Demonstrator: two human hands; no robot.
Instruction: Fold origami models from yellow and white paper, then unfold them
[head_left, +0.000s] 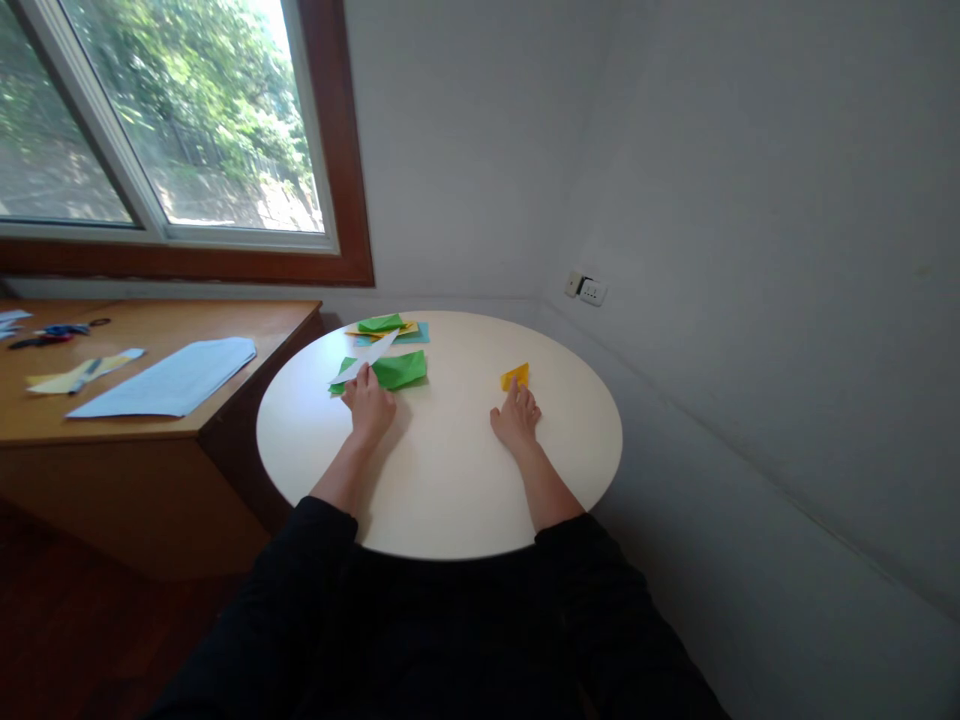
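1. Two bare hands rest on a round cream table [450, 500], the forearms coming out of dark sleeves at the near edge.
2. On the left side, the left hand [369, 405] lies knuckles up, its fingers pinched on the near end of a long white paper strip [365, 358], which slants up and away toward the right.
3. Under that strip lies a green paper sheet [397, 371], flat on the table and touching the left hand's fingertips.
4. Over on the right, the right hand [516, 416] lies palm down with its fingers stretched forward; the fingertips touch the near edge of a small folded yellow paper [515, 376]. Whether it presses or merely touches that paper cannot be told; it is not closed round it.
5. Both hands are well apart from each other, with bare tabletop between them.
6. At the far rim of the table sits a small stack of coloured papers [390, 328]: green on top, yellow and pale blue beneath.
7. Left of the table stands a wooden desk [150, 430] bearing a sheet of white paper [172, 375] and smaller items too small to make out.
8. Above the desk is a window [165, 120]; a wall socket [586, 289] sits on the grey wall to the right.
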